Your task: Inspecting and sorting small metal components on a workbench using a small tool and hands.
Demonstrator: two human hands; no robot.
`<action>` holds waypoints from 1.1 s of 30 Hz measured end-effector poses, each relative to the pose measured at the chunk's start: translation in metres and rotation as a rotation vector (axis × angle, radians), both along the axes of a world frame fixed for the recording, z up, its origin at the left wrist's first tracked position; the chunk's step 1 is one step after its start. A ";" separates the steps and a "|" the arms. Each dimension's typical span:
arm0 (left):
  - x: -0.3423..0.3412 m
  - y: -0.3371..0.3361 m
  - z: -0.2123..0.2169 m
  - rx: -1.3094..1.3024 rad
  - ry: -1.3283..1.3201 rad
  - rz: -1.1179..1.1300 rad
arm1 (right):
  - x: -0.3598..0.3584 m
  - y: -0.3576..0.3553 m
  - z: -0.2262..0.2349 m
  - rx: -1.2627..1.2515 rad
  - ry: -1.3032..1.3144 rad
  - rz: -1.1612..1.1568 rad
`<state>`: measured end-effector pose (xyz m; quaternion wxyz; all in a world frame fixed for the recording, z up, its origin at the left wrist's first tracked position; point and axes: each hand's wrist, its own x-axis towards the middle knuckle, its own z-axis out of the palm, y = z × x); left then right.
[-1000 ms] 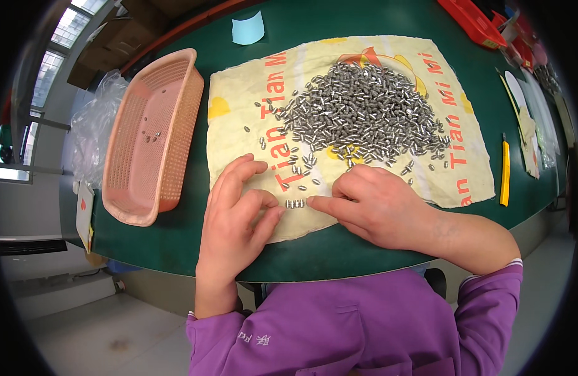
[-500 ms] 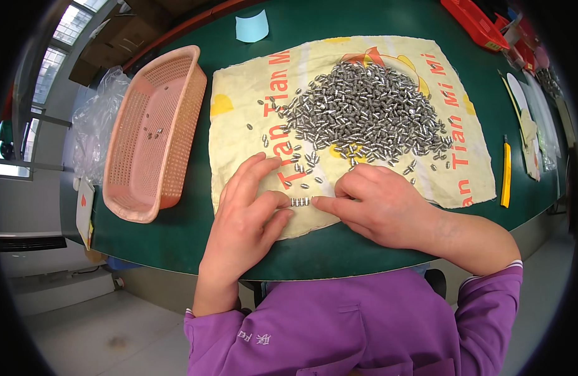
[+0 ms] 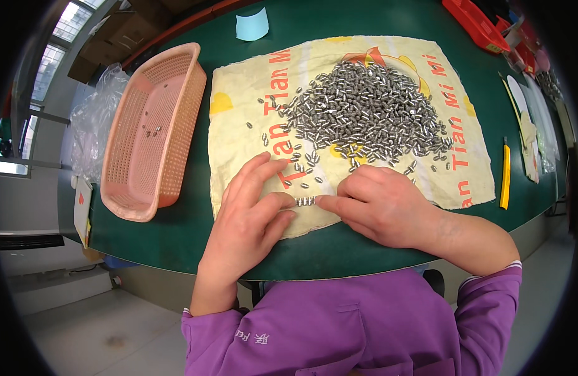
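Note:
A short row of small barrel-shaped metal pieces [image 3: 306, 201] lies side by side on the yellow printed cloth [image 3: 239, 135], close to its near edge. My left hand [image 3: 248, 210] presses the row's left end with its index fingertip; the thumb is bent beneath and the other fingers reach forward over the cloth. At the right end, my right hand [image 3: 383, 207] pushes with its index fingertip, the remaining fingers curled in. Beyond both hands rises a big heap of the same metal pieces [image 3: 370, 109], with loose ones scattered along its left and near sides.
On the left stands a pink perforated plastic basket [image 3: 187, 119] with a few pieces inside, beside clear plastic bags [image 3: 98, 128]. A yellow cutter knife [image 3: 506, 172] lies right of the cloth. A blue paper [image 3: 252, 26] and a red tray [image 3: 474, 25] sit farther back.
The row between my fingertips has slid slightly to the right, and both index fingers have shifted with it. The heap looks the same.

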<state>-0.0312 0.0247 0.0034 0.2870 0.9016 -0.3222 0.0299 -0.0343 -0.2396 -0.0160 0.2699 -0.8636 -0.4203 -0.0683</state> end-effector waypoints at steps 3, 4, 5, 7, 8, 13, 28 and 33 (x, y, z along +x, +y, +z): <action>0.001 -0.001 0.002 -0.017 0.015 -0.020 | 0.000 0.000 0.001 -0.033 -0.024 0.009; 0.001 -0.001 0.002 -0.018 0.015 -0.018 | 0.000 0.001 0.002 -0.045 -0.037 0.014; 0.001 -0.001 0.002 -0.015 0.016 -0.025 | 0.000 0.001 0.003 -0.047 -0.036 0.016; 0.001 0.000 0.003 -0.013 0.017 -0.031 | 0.001 0.002 0.004 -0.063 -0.016 0.018; 0.000 0.000 0.003 -0.003 0.014 -0.038 | 0.001 0.002 0.004 -0.065 -0.016 0.019; 0.000 0.000 0.002 -0.005 0.024 -0.066 | 0.001 0.000 0.003 -0.042 -0.014 0.020; -0.001 0.001 0.000 -0.079 -0.012 0.120 | 0.004 -0.002 -0.001 0.097 -0.071 -0.135; -0.003 -0.004 -0.006 -0.149 0.059 0.150 | 0.004 0.004 -0.002 0.153 -0.064 -0.142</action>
